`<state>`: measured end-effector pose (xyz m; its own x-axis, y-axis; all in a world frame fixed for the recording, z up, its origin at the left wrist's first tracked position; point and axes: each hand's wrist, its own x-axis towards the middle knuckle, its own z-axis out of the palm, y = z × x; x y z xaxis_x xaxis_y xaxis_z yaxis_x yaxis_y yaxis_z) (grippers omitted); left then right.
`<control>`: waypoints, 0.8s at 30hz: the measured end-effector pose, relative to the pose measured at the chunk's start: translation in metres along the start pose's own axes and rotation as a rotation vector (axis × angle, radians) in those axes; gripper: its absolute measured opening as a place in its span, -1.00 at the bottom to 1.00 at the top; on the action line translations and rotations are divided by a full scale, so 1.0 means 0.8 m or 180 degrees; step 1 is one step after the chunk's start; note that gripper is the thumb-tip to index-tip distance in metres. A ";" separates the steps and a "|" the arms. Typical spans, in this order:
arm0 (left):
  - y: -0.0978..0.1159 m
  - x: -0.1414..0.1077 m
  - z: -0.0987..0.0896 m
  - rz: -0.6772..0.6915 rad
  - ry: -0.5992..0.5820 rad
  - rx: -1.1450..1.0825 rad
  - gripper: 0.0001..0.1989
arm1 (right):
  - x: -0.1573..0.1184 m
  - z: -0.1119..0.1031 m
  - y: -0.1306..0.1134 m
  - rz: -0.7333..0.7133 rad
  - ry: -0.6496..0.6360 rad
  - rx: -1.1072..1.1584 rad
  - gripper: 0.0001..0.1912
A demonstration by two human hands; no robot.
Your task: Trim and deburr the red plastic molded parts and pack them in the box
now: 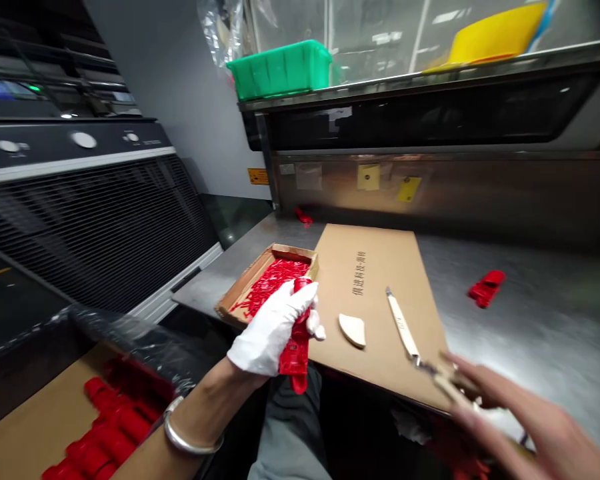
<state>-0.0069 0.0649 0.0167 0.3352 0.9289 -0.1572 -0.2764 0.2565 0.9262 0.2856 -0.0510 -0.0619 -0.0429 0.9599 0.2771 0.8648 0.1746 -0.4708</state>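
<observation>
My left hand (275, 330), in a white glove with a silver bangle at the wrist, is closed around a long red plastic part (296, 347) near the front edge of the cardboard. At the lower right my right hand (535, 420) is blurred by motion. Its fingers point toward a tool with light handles (447, 387), also blurred, and whether they grip it is unclear. A knife with a pale handle (403, 327) lies on the cardboard sheet (385, 267), beside a cream-coloured wedge (353, 330). Left of the sheet is a wooden tray (245, 287) full of small red pieces (275, 283).
Red parts (110, 427) fill a plastic-lined box at the lower left. Single red pieces lie on the metal table at the right (487, 288) and at the back (304, 217). A green bin (283, 70) stands on the shelf above, with a yellow container (497, 33) further right.
</observation>
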 end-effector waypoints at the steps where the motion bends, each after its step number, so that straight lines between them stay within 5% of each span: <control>1: -0.008 0.014 0.013 0.0046 0.0001 0.0307 -0.70 | 0.017 -0.016 0.016 0.0312 0.0079 -0.0076 -0.51; 6: -0.062 0.105 0.084 0.0143 0.0323 0.1685 -0.74 | 0.109 -0.067 0.104 0.1809 0.0356 -0.0718 -0.45; 9: -0.092 0.150 0.106 0.0151 0.0374 0.1942 -0.67 | 0.148 -0.052 0.137 0.2379 0.0453 -0.0988 -0.53; 13: -0.109 0.169 0.100 0.0302 0.0282 0.2184 -0.69 | 0.178 -0.016 0.144 0.2672 0.0585 -0.1088 -0.54; 18: -0.101 0.139 0.087 0.0648 0.0314 0.2175 -0.65 | 0.180 -0.029 0.125 0.2384 0.0622 -0.0725 -0.61; 21: -0.098 0.110 0.091 0.0799 0.0327 0.1887 -0.48 | 0.156 -0.044 0.098 0.1618 0.0542 -0.0253 -0.60; 24: -0.100 0.076 0.100 0.0673 0.0269 0.1472 -0.40 | 0.104 -0.030 0.047 0.0773 0.0638 0.0595 -0.67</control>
<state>0.1075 0.0795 -0.0391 0.2358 0.9710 0.0403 0.1033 -0.0663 0.9924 0.3264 0.0299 -0.0361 0.2674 0.9195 0.2883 0.7305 0.0016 -0.6829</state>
